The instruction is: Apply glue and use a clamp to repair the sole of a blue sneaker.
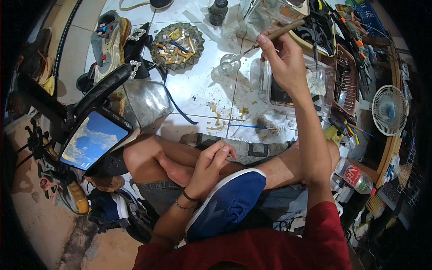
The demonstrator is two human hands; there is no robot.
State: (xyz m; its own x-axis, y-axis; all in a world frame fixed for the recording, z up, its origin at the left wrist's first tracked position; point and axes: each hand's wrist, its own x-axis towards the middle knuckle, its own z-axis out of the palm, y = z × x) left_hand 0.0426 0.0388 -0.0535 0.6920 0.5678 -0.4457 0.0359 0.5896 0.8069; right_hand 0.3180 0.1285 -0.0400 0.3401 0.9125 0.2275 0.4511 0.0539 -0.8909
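My right hand [283, 56] is raised at the upper right, its fingers pinching a thin tool with a brown wooden handle [285, 29]. The tool's narrow pale tip points down at the mouth of a small clear glass jar [230, 64] on the white tiles; whether it is a brush or a blade I cannot tell. A dark blue lace-up shoe [231, 204] with a white sole edge lies tilted on my lap. Beside its sole, my left hand [214, 158] is loosely closed above my crossed legs, with nothing visible in it. The left forearm passes along the shoe.
A fluted ashtray [177, 46] full of cigarette butts stands ahead. A phone [95, 138] on a black holder is at left, near a metal block [148, 103] and a sneaker [109, 45]. At right are a clear plastic bin [326, 85], a brown basket [345, 78] and a fan [389, 110].
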